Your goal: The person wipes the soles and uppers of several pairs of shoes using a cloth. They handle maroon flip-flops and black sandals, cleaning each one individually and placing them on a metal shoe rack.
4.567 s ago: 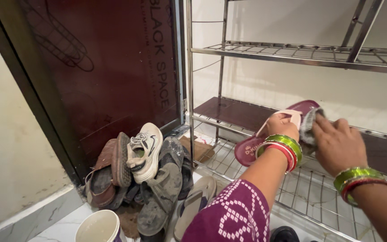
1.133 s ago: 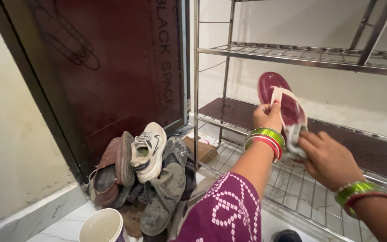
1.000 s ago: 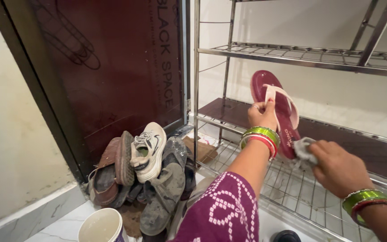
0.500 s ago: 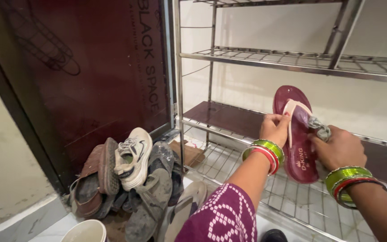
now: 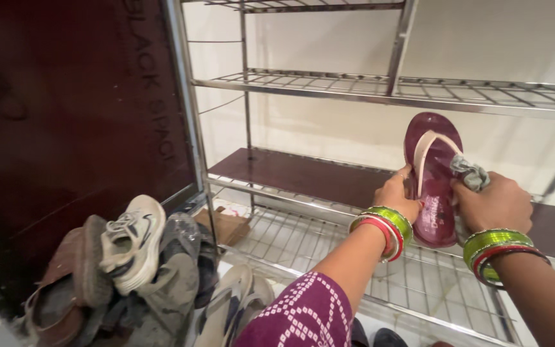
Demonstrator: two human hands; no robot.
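Now your left hand (image 5: 398, 194) grips the maroon sandal (image 5: 430, 177) upright above the wire rack (image 5: 329, 228), while your right hand (image 5: 493, 204) presses a grey cloth (image 5: 470, 172) against its strap.

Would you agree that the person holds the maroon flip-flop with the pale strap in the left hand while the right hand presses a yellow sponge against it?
Not quite: the head view shows the right hand pressing a grey cloth, not a yellow sponge, against the maroon flip-flop with the pale strap. The left hand does hold it.
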